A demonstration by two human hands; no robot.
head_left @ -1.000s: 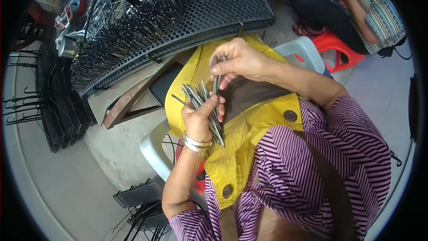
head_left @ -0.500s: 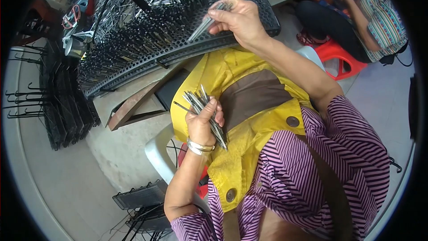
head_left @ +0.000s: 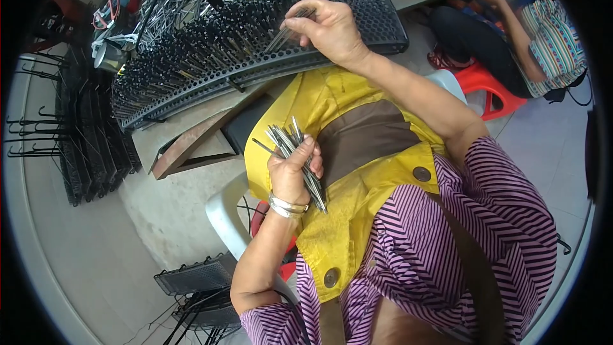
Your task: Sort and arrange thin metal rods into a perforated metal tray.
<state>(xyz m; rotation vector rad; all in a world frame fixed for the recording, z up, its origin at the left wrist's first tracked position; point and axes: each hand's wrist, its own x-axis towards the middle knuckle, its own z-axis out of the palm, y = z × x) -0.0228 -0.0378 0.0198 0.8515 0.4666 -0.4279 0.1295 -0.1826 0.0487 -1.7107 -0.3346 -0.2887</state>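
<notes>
My left hand (head_left: 288, 177) is closed around a bundle of thin metal rods (head_left: 288, 143), held above my lap and fanning out past the thumb. My right hand (head_left: 337, 33) pinches a few more thin metal rods (head_left: 277, 41), slanting down over a black perforated rack (head_left: 377, 20). Dark-tipped rods (head_left: 191, 51) stand densely in the rack's holes across its left and middle. Bare holes show at its right end. Whether the pinched rods touch the rack, I cannot tell.
Behind the rack, loose metal rods (head_left: 163, 9) are heaped on the table. A metal cup (head_left: 108, 56) and red-handled scissors (head_left: 107, 14) lie left. Black racks (head_left: 89, 134) hang at left; others (head_left: 198, 275) stand below. A co-worker sits far right by a red stool (head_left: 488, 92).
My right hand has shifted slightly left, and its rods look steeper and fewer stick out. My left hand keeps its bundle in nearly the same place. The view has shifted slightly.
</notes>
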